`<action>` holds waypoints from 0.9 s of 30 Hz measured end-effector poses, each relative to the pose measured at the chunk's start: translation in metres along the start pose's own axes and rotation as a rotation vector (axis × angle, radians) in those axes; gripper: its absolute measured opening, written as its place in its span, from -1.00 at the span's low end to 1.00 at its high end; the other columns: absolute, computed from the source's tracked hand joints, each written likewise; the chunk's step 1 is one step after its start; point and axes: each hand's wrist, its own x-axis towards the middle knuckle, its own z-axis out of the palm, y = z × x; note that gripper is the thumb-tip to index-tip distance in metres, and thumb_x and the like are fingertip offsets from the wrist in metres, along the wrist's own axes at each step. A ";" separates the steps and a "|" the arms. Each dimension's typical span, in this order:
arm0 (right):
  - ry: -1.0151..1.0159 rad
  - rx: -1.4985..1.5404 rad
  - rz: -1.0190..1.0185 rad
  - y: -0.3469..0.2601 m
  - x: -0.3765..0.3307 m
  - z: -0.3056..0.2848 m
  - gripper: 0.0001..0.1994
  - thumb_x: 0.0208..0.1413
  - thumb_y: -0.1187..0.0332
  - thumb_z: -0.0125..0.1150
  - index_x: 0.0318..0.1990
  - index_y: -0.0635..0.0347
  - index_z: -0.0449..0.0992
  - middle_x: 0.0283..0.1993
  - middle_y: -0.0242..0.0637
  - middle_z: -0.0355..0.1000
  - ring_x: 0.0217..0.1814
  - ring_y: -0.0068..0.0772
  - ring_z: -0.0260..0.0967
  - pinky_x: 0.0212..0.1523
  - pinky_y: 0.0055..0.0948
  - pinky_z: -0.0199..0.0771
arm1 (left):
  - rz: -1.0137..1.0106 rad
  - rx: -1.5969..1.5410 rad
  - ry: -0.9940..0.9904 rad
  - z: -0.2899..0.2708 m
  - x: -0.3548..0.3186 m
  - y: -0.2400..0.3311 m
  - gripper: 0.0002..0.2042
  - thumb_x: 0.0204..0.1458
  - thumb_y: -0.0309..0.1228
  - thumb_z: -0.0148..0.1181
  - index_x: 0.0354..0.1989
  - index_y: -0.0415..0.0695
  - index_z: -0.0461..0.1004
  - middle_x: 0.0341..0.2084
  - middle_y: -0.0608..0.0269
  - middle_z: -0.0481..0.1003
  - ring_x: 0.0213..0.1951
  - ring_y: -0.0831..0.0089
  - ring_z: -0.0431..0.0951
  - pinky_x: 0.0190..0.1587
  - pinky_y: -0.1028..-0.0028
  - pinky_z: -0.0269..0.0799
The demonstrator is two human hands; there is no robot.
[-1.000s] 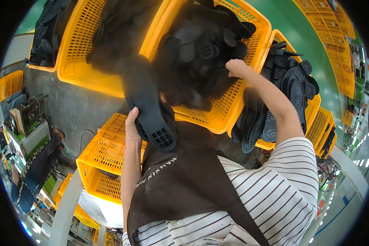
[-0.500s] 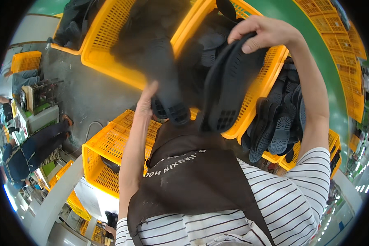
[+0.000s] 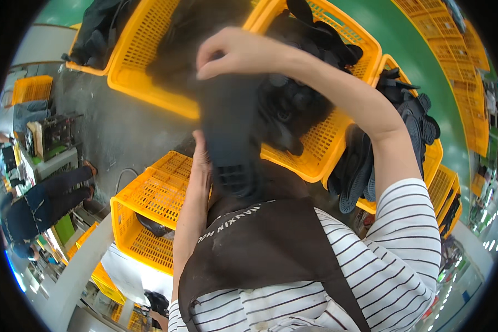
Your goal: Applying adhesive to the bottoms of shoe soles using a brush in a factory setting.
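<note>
Dark shoe soles (image 3: 229,124) stand on end in front of my apron, blurred by motion. My right hand (image 3: 224,52) has its fingers curled over their upper end. Along their left edge, low down, is my left hand (image 3: 201,152), thumb up and its fingers hidden behind the soles. How many soles are stacked there I cannot tell. Just right of them sits a yellow crate (image 3: 315,152) holding a heap of black soles (image 3: 293,105). Another yellow crate (image 3: 149,91), beyond my left hand, has dark, blurred contents.
More soles (image 3: 365,160) fill a crate at the right. An empty-topped yellow crate (image 3: 144,221) lies on its side at the left, with a dark item inside. Stacked yellow crates (image 3: 459,72) line the far right. Another person (image 3: 44,205) is at the far left.
My right hand has swung left from above the sole crate, bringing its soles over to those at my left hand. My left hand has shifted slightly down.
</note>
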 end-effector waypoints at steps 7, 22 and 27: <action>0.311 -0.364 -0.440 0.010 0.028 0.035 -0.75 -0.03 0.12 0.26 -0.32 0.08 0.63 -0.31 -0.19 0.48 -0.16 -0.13 0.44 -0.17 -0.27 0.45 | 0.282 0.014 0.216 0.015 -0.029 0.014 -0.02 -0.08 0.46 -0.32 0.31 -0.17 0.09 0.10 0.07 0.35 0.10 0.27 0.38 0.22 0.31 0.28; 0.322 -0.573 0.792 0.294 -0.077 0.088 -0.63 -0.02 0.18 0.29 -0.19 0.34 0.53 -0.09 0.01 0.46 0.01 0.01 0.40 0.04 -0.19 0.39 | 0.381 -0.140 0.520 -0.043 -0.063 0.013 -0.14 0.06 0.39 -0.41 0.32 -0.08 0.09 0.12 -0.07 0.34 0.06 0.22 0.41 0.15 0.36 0.32; 0.489 0.029 0.528 0.227 -0.100 0.055 -0.74 0.08 0.24 0.25 -0.32 0.30 0.47 -0.46 -0.25 0.39 -0.38 -0.42 0.35 -0.32 -0.43 0.37 | 0.328 -0.137 0.519 -0.034 -0.047 0.023 -0.13 0.06 0.39 -0.41 0.31 -0.12 0.12 0.15 -0.06 0.32 0.08 0.19 0.40 0.19 0.34 0.29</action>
